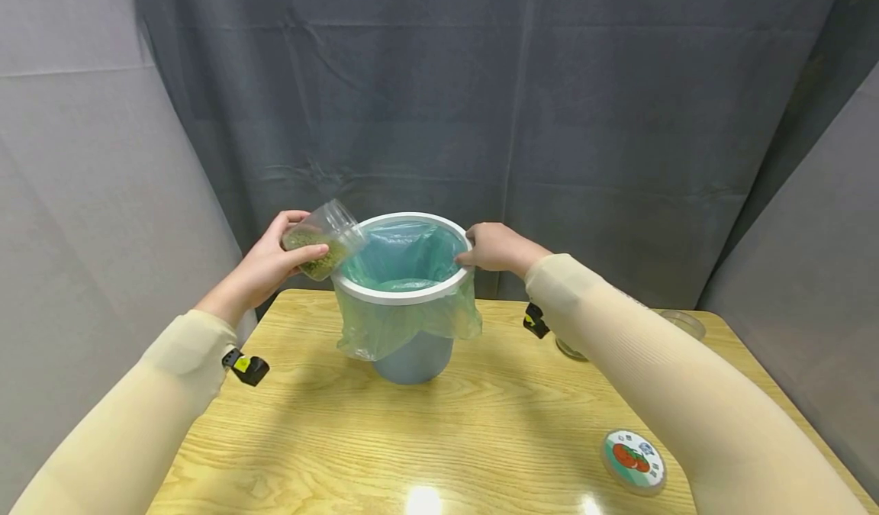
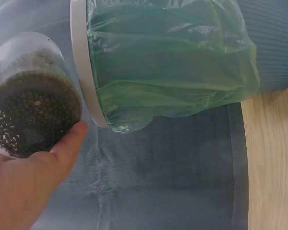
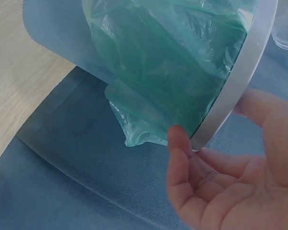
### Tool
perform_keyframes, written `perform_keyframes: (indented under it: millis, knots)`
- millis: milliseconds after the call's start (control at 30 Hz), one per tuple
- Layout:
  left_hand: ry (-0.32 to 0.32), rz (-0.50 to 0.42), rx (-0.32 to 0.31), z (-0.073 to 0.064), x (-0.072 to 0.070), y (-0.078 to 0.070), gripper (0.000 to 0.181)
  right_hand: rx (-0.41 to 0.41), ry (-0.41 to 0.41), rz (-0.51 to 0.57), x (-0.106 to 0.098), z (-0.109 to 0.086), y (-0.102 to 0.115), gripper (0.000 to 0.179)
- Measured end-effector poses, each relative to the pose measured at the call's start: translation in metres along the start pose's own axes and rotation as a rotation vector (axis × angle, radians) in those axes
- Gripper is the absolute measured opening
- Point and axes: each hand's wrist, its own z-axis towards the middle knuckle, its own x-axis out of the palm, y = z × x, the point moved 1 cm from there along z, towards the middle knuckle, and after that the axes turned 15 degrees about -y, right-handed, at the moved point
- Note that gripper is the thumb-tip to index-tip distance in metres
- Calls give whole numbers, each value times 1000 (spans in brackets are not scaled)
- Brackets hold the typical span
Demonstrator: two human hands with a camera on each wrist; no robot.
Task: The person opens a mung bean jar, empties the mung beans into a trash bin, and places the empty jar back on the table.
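My left hand (image 1: 261, 269) grips a clear plastic jar (image 1: 338, 221) with small green beans (image 2: 33, 108) inside. The jar leans to the right, its mouth beside the left edge of the bin's white rim (image 1: 407, 298). In the left wrist view the beans lie against the jar's bottom. A blue-grey trash bin (image 1: 414, 360) stands upright on the table, lined with a green plastic bag (image 1: 391, 324) folded over its outside. On the right side, my right hand (image 1: 500, 247) holds the rim, thumb on the inner side and fingers outside, as the right wrist view shows.
A round lid (image 1: 633, 460) with a tomato picture lies on the wooden table (image 1: 309, 431) at the front right. Partly hidden by my right forearm are a clear round container (image 1: 684, 322) and a round edge (image 1: 570, 350). Grey curtains (image 1: 439, 103) hang behind and at both sides.
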Motion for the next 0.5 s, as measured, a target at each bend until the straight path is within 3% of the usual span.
perform_keyframes:
  millis: [500]
  knots:
    - [-7,27,-22,4,3,-1,75,9,-7,8,1,-2,-2,51]
